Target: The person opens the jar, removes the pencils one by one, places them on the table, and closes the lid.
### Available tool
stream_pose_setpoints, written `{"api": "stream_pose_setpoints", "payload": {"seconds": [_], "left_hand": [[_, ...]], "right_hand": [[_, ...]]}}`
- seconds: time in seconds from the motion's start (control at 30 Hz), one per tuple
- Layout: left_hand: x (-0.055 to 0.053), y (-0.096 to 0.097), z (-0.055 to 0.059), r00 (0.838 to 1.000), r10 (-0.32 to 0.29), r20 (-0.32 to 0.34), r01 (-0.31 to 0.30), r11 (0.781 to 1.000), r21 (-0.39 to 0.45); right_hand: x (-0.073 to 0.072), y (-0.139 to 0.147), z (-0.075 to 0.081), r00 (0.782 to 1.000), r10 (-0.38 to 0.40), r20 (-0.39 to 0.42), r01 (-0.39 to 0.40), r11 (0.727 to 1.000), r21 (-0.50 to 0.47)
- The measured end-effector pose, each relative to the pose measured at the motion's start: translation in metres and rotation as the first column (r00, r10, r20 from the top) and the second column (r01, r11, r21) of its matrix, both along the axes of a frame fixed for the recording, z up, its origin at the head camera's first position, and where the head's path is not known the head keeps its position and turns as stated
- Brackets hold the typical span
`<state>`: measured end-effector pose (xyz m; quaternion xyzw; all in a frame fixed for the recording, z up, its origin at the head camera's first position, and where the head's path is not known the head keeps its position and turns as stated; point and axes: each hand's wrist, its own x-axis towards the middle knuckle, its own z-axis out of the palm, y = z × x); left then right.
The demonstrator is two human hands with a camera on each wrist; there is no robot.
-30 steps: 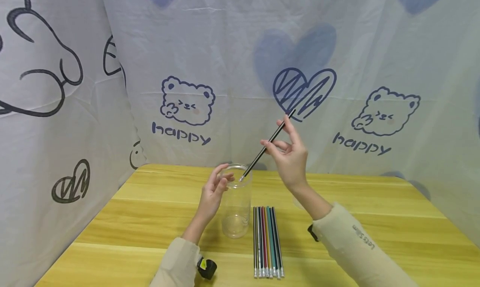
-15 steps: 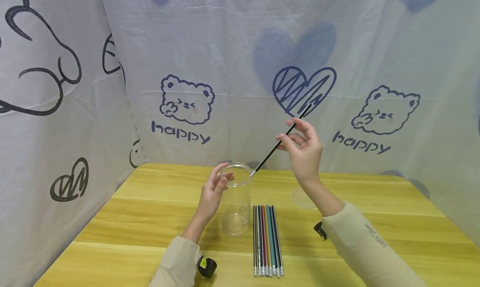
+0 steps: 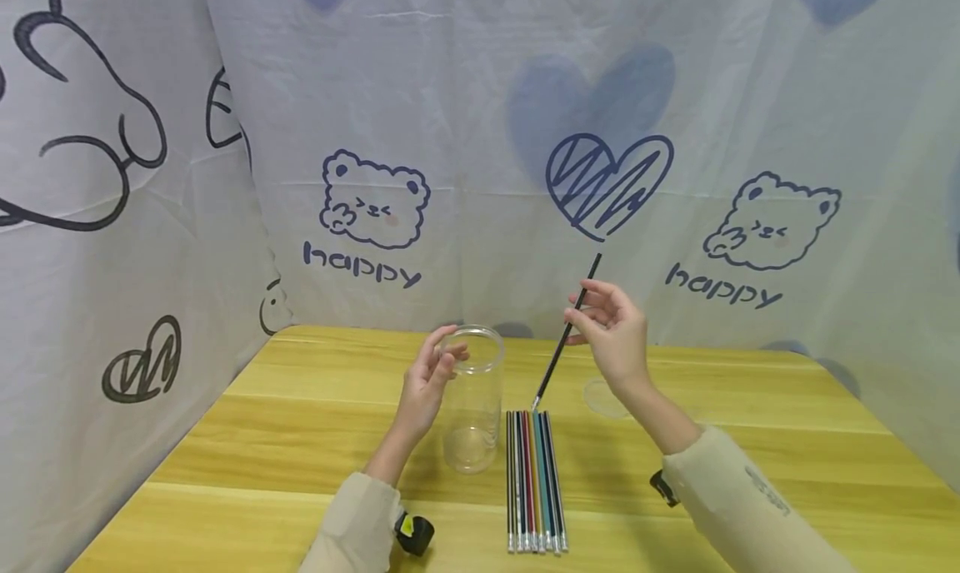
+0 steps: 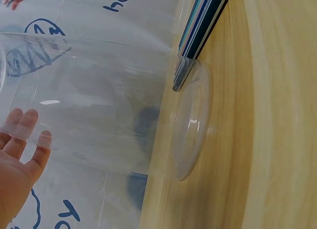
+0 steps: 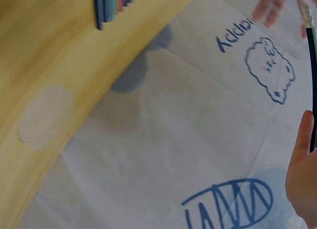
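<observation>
A tall clear plastic jar stands upright and uncapped on the table. My left hand holds it at the upper left side, thumb in front and fingers round the far side just under the rim; in the left wrist view its fingertips lie against the clear wall. A black pencil is pinched between the thumb and fingers of my right hand, to the right of the jar. It slants, its silver eraser end low, right at the top ends of a row of pencils.
The row of several pencils, in black, white, red, yellow and teal, lies side by side right of the jar, eraser ends toward me. A clear round lid lies flat behind it, near my right wrist. A printed white curtain hangs behind the table.
The pencil's eraser end has moved from over the jar's mouth out to the right, then down toward the pencil row. My right hand went right and lower; my left hand stayed on the jar.
</observation>
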<state>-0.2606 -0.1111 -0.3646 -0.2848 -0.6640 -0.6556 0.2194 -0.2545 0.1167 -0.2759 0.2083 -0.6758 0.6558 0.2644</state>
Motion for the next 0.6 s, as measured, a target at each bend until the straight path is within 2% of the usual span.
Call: {"api": "stream_pose_setpoints", "payload": {"seconds": [0.1, 0.2, 0.4, 0.6], "left_hand": [[0.001, 0.0, 0.0, 1.0, 0.002, 0.006, -0.002, 1.0, 0.001], [0.001, 0.0, 0.0, 1.0, 0.001, 0.017, -0.001, 1.0, 0.006], [0.002, 0.001, -0.001, 1.0, -0.005, 0.013, 0.005, 1.0, 0.011], [0.001, 0.0, -0.001, 1.0, -0.003, -0.008, 0.003, 1.0, 0.002]], "right_hand": [[0.0, 0.003, -0.01, 0.995, 0.003, 0.095, -0.008, 0.998, 0.054], [0.001, 0.005, -0.021, 0.981, 0.006, 0.192, -0.028, 0.993, 0.113], [0.0, 0.011, -0.048, 0.936, 0.014, 0.352, -0.093, 0.974, 0.207], [0.0, 0.014, -0.066, 0.882, 0.027, 0.471, -0.145, 0.966, 0.215]]}}
